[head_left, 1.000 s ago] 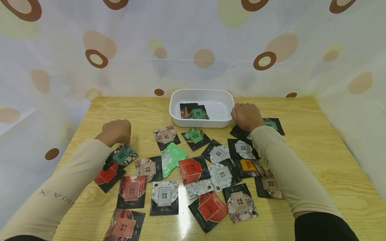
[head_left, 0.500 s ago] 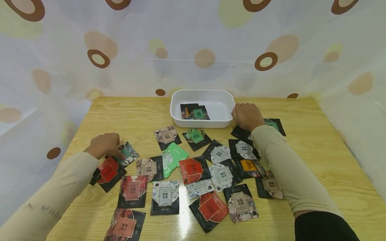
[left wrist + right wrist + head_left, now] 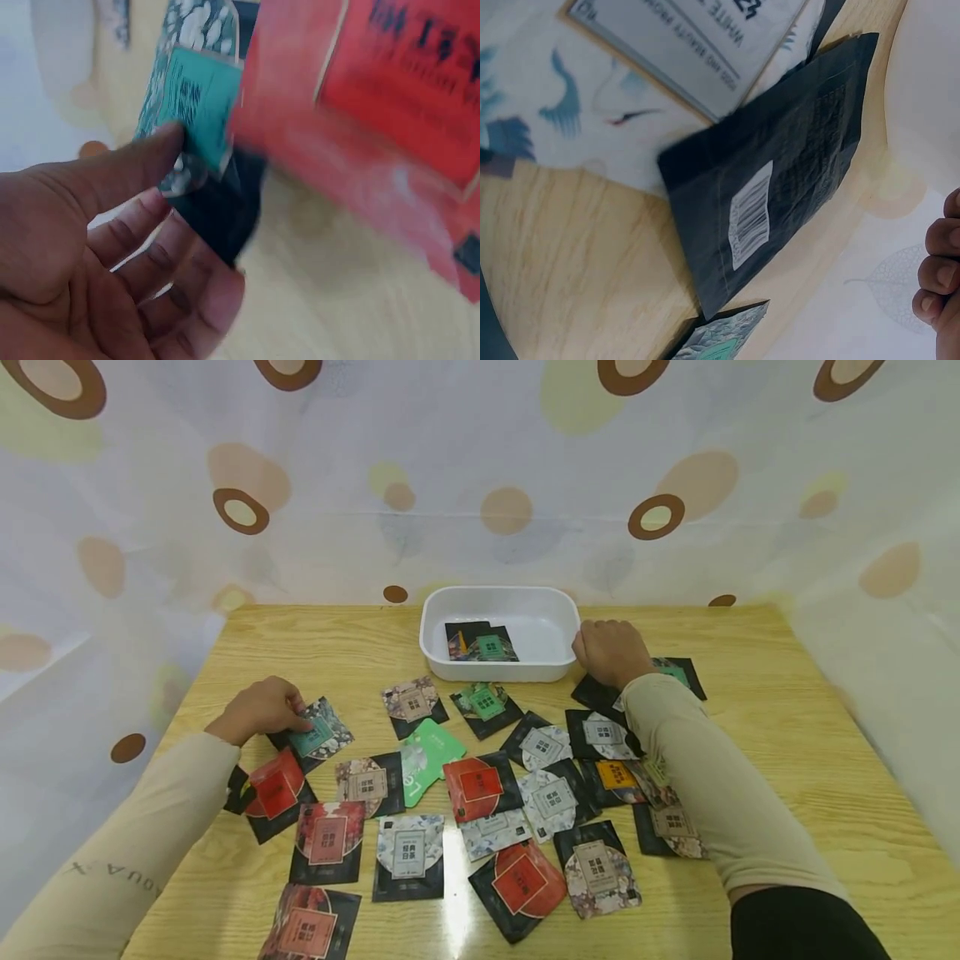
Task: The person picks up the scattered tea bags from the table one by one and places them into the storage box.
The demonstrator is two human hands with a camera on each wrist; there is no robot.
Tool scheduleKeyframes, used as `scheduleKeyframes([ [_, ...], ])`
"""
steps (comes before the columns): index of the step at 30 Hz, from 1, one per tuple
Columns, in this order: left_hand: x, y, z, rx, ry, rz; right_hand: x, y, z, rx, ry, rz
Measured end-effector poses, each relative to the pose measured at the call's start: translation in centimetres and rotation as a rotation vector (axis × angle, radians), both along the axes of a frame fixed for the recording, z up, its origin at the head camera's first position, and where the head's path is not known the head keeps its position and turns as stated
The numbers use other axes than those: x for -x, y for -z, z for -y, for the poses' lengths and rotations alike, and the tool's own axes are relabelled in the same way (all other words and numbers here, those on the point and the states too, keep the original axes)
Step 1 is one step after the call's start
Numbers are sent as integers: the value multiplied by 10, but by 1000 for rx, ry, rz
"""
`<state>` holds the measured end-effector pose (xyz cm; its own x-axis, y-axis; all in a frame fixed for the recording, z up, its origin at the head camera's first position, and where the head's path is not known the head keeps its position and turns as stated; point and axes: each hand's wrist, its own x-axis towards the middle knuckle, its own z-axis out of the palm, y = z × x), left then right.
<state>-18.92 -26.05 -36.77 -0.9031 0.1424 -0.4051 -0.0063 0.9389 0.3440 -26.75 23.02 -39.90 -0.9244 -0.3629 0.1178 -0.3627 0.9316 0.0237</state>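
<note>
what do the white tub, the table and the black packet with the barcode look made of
White tub: probably moulded plastic, smooth; rounded corners suggest it.
Table: wood or wood-look laminate; grain shows, and a bright glare hints at a shiny coat.
Black packet: likely plastic or foil film, fairly matte; its surface has soft creases.

Bare tabletop left of the white tray gives a hand room to pass, as does the tray's uncovered right part. The right hand blocks its near right corner, scattered sachets crowd the wood in front of it, and a spotted cloth closes off behind it
</note>
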Motion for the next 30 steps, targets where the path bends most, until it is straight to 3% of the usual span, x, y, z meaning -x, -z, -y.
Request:
scheduleKeyframes([
  [11, 19, -29, -12, -315, -109, -13, -1, 0, -2, 14, -12, -17],
  [18, 33, -43, -33, -461, -183, -53, 0, 0, -5, 13, -17, -6],
  [23, 45, -50, -56, -576, -257, -50, 0, 1, -5, 5, -16, 10],
  [30, 62, -51, -82, -765, -374, -28, 1, -1, -4, -14, -3, 42],
])
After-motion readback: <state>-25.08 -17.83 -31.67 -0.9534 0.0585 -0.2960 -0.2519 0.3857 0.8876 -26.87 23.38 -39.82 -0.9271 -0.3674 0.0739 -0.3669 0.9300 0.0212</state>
